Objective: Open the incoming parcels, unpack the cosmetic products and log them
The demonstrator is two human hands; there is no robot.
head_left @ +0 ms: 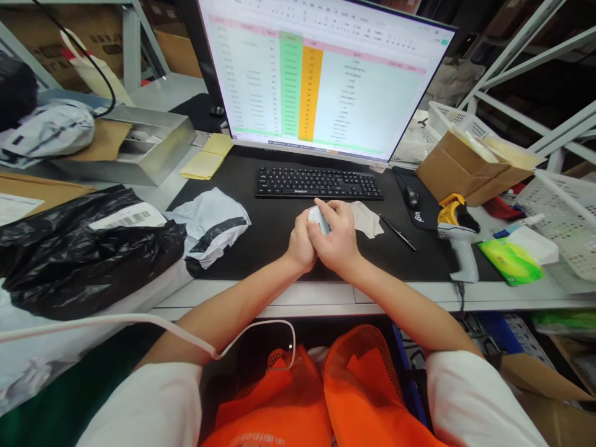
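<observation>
Over the black desk mat [261,248], my left hand [302,243] and my right hand [339,241] are pressed together. Both are closed around a small white rounded object [318,217]. Only part of its pale surface shows between the fingers, so its kind is unclear. A crumpled beige cloth or paper [367,220] lies just beyond my right hand, beside a black pen [398,233]. To the left of my hands is a crumpled white plastic mailer bag [216,217]. Behind them sits a black keyboard [319,184].
A monitor [363,81] shows a spreadsheet. On the right are a mouse [411,197], a barcode scanner [459,239], a green packet [510,261], a cardboard box [465,164] and a white basket [568,217]. A black plastic parcel [88,254] and yellow notes [207,156] lie left.
</observation>
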